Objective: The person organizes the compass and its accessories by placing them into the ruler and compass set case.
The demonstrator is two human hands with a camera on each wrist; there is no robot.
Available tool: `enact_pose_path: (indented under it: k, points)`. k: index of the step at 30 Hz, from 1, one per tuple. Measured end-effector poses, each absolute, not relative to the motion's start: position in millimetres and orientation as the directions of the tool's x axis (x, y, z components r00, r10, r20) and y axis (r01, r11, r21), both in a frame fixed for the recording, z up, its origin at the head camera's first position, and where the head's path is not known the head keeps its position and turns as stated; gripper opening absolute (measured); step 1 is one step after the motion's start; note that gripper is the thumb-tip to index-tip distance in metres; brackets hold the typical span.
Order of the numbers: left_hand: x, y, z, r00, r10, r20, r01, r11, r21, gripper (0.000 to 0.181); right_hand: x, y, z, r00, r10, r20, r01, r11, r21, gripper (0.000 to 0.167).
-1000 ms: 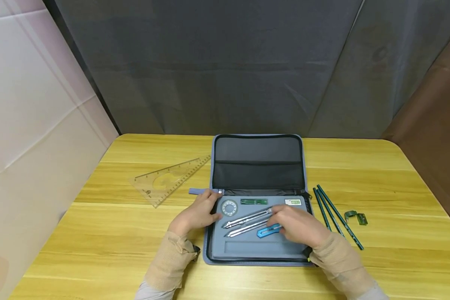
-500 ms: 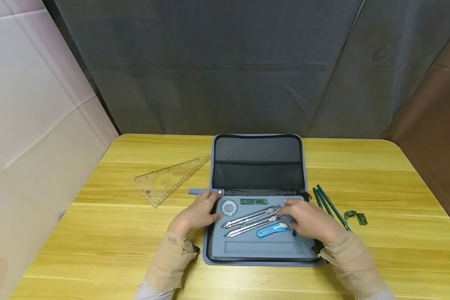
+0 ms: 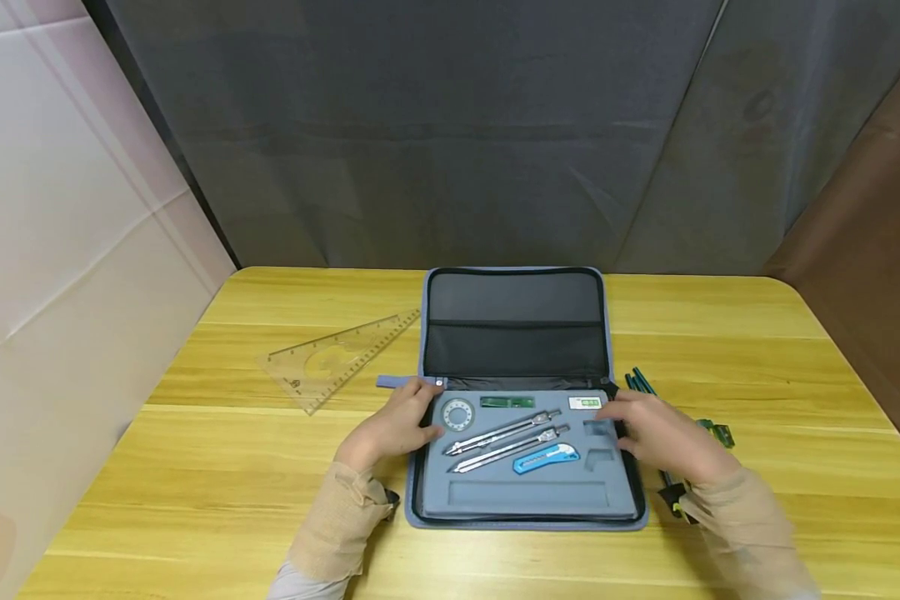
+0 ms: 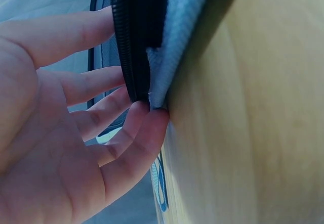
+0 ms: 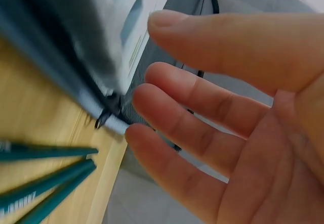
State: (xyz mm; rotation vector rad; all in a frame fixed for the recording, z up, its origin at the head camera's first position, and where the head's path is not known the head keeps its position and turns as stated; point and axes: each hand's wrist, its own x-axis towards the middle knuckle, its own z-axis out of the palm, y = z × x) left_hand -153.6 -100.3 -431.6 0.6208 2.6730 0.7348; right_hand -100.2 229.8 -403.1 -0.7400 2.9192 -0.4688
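Note:
An open zip case (image 3: 517, 354) lies on the table, its grey tray (image 3: 437, 492) facing up. My left hand (image 3: 393, 425) rests on the case's left edge; in the left wrist view its fingertips touch the zipper rim (image 4: 124, 47). Above the tray's right edge is my right hand (image 3: 667, 437), with fingers extended and nothing in them. Two silver compasses (image 3: 502, 433) and a blue utility knife (image 3: 546, 458) lie in the tray. Along its top are a white ring-shaped piece (image 3: 447, 414), a green container (image 3: 507, 402) and a white eraser (image 3: 585, 403).
Dark green pencils (image 3: 642, 382) lie right of the case, partly hidden by my right hand. Beyond them is a green sharpener (image 3: 722, 434). A clear set square (image 3: 390, 337) lies on the left. Empty recesses (image 3: 598, 458) show in the tray's right part.
My right hand has moved right, from the compasses and knife to the tray's right edge, uncovering the knife, the eraser and the recesses. My left hand has stayed in place.

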Motion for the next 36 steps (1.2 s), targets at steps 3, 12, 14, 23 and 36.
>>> enact_pose_path:
  k: [3, 12, 14, 23, 36]
  points:
    - [-154, -101, -432, -0.862, 0.479, -0.168, 0.326, 0.776, 0.54, 0.056, -100, 238, -403, -0.892, -0.451, -0.039, -0.417, 0.851, -0.318, 0.033]
    - [-155, -100, -432, -0.861, 0.481, -0.167, 0.334, 0.78, 0.53, 0.056, -96, 271, -407, -0.924, -0.38, -0.033, -0.352, 0.882, -0.313, 0.035]
    - [-155, -100, -432, -0.861, 0.481, -0.168, 0.334, 0.782, 0.526, 0.056, -96, 278, -407, -0.936, -0.348, -0.053, -0.314, 0.894, -0.32, 0.035]
    - [-154, -100, -432, -0.862, 0.476, -0.176, 0.323, 0.783, 0.531, 0.056, -92, 301, -410, -0.96, -0.267, -0.085, -0.229, 0.923, -0.31, 0.036]
    - [-154, -100, -432, -0.862, 0.475, -0.175, 0.327, 0.787, 0.524, 0.056, -97, 317, -420, -0.954, -0.296, -0.053, -0.264, 0.908, -0.325, 0.029]
